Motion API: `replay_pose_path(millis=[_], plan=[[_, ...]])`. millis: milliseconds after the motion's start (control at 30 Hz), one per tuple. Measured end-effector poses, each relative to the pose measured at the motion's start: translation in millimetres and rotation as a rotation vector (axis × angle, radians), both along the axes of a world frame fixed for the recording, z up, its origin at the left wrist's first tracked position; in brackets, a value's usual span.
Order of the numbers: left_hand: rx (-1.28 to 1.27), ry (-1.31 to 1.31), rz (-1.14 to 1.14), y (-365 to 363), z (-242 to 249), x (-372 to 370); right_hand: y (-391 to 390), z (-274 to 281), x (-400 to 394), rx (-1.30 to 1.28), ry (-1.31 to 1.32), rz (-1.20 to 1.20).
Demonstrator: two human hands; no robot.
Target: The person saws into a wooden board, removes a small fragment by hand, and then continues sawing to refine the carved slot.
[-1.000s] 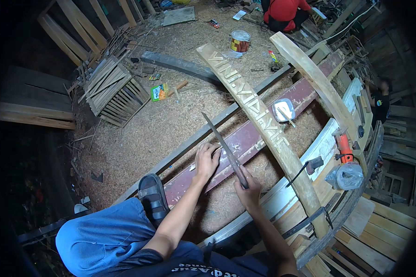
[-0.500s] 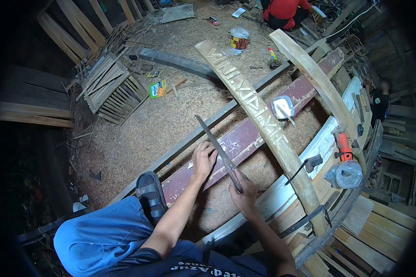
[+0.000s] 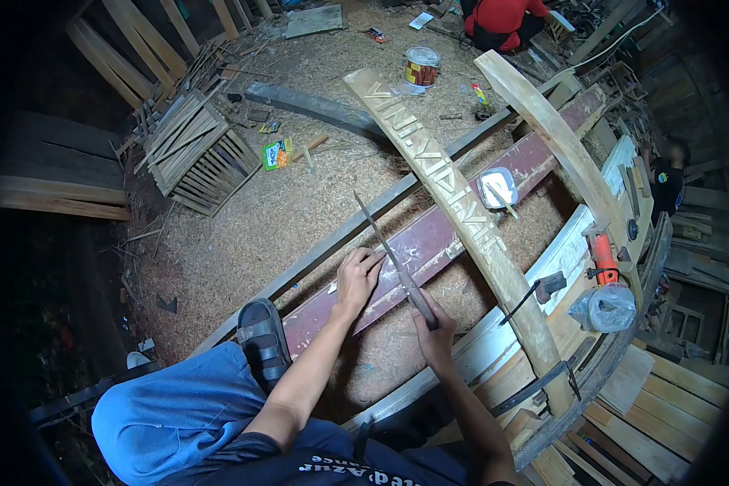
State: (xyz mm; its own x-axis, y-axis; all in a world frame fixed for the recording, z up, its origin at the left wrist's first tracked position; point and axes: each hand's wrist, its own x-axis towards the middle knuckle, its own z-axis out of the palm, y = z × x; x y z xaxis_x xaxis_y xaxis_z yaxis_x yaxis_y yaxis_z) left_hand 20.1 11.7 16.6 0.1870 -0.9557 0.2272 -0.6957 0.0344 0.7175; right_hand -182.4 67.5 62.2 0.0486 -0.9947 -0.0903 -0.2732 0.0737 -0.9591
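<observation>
My right hand is closed round the handle of a long narrow-bladed tool. The blade slants up and left across a worn maroon plank, its tip reaching past the far edge. On the plank, just left of the blade, rests my left hand, fingers bent and pressed together at the surface. Whatever they pinch is too small or hidden to make out. To the right, a long pale board carrying small raised wood strips lies across the maroon plank. A white tub with a stick sits beside that board.
A sandal-clad foot stands by the plank's near end. An orange power tool and a plastic bag lie at the right. Beyond are a paint can, a slatted crate and a crouching person in red.
My right hand and the tool have shifted slightly up and right, and the blade now looks narrower, more edge-on. My left hand stays nearly in place.
</observation>
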Motion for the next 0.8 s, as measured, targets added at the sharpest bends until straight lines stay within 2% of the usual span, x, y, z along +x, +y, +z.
replay_pose_path(millis=[467,667,800], plan=[[-0.027,0.063,-0.015,-1,-1,1,5,-6,2,0.002,-0.069,-0.015],[-0.012,0.031,-0.014,-1,0,1,7,-4,2,0.063,0.058,0.046],[0.001,0.045,-0.012,-2,4,2,10,-12,5,0.007,0.094,0.044]])
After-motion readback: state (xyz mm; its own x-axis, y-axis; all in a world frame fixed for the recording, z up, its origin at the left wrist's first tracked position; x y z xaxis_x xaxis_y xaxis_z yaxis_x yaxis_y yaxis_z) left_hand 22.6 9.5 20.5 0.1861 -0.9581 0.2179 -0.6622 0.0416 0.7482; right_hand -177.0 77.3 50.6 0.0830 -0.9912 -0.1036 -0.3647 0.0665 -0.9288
